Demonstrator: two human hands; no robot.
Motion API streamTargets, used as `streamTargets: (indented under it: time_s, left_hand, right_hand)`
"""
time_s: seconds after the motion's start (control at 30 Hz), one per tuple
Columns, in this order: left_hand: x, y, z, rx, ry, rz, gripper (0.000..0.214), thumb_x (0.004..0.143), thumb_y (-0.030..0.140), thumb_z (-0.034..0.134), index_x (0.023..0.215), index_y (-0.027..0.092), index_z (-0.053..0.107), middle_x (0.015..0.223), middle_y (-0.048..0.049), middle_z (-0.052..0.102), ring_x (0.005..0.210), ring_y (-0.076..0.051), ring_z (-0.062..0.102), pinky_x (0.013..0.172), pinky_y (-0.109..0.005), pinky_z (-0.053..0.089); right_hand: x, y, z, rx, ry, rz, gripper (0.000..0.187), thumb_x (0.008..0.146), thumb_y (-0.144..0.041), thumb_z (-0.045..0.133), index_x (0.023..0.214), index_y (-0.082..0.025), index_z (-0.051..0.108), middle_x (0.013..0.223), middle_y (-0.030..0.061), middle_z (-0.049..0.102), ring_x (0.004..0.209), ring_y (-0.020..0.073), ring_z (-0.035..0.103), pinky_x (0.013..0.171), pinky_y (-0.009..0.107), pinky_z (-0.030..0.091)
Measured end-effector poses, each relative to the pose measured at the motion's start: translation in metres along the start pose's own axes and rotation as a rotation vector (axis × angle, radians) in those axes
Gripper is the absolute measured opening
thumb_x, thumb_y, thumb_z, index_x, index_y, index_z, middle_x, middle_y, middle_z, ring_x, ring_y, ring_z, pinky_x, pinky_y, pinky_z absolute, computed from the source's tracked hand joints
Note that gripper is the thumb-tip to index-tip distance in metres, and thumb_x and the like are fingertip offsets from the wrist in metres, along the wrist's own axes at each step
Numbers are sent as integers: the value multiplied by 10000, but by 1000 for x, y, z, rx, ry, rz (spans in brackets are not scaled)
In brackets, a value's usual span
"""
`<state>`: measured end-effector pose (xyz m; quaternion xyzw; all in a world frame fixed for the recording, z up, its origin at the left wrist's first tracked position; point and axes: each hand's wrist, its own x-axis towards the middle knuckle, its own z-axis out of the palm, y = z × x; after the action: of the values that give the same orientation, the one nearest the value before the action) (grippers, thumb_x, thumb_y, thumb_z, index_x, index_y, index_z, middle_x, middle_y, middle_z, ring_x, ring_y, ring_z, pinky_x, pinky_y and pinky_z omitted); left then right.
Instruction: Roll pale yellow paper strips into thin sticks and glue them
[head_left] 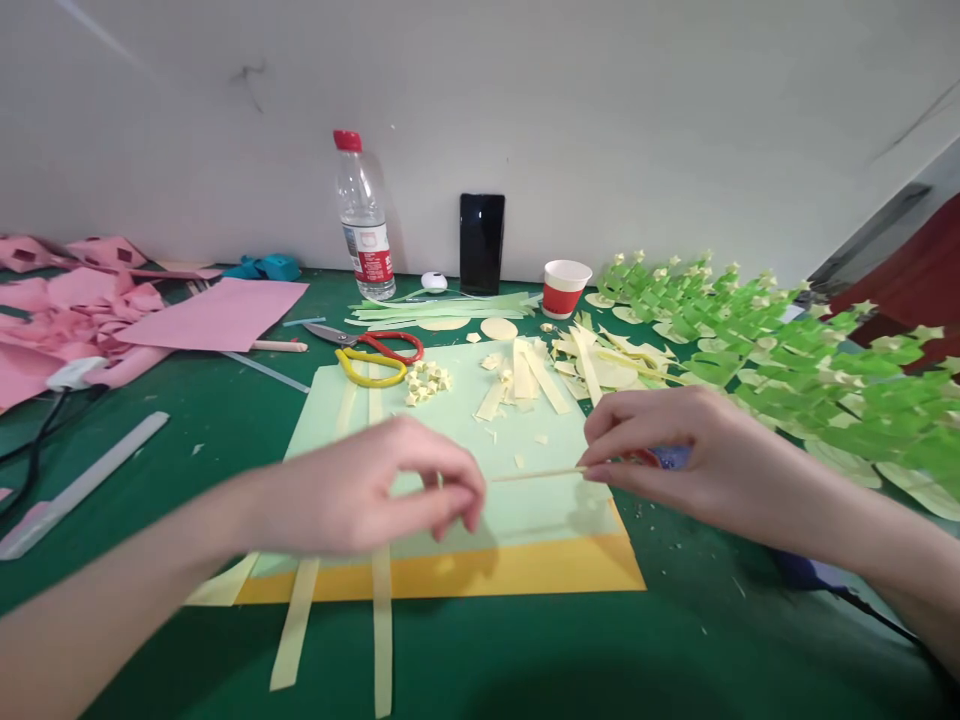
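Left hand (375, 490) apparently pinching thin paper strip (536, 474), right hand (675, 450) pinching its other end, bottle (364, 220) label unreadable.

Left hand (390, 490) pinched shut, knuckles up; right hand (675, 450) pinched, fingertips pointing left

The left hand (375, 490) hides the 9 o'clock end of the thin strip (536, 474). The right hand (675, 450) covers its 3 o'clock end and most of a blue-and-red object (670, 458). Pink paper (45, 330) is cut off at 9 o'clock, green paper leaves (862, 390) at 3 o'clock. The label on the water bottle (364, 215) is unreadable.
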<state>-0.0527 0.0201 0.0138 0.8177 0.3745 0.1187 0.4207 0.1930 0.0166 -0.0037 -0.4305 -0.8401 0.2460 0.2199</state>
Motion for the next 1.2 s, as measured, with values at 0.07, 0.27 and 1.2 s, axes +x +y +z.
streamTargets:
  time_s: [0.07,0.27,1.2]
  left_hand:
    - [-1,-9,-24,42,77,-16,273,810,280,468,592,194,609,548,48,563,540,-102,527,578,-197,394]
    - [5,-41,-59,167,322,-139,236,760,402,534,765,211,673,761,-16,673,704,-185,590,604,-250,408]
    - [11,-36,-28,202,383,-66,278,750,467,570,777,226,707,816,3,723,773,-190,635,627,-249,448]
  right_hand:
    - [6,4,2,-6,30,61,216,818,-255,552,674,-217,710,713,27,648,540,107,540,469,227,409]
    - [30,-6,14,4,50,138,181,777,-189,562,695,-197,723,711,32,688,594,137,609,551,243,501]
    - [25,-13,17,85,157,183,149,762,-253,599,677,-229,719,725,36,699,618,156,627,512,239,503]
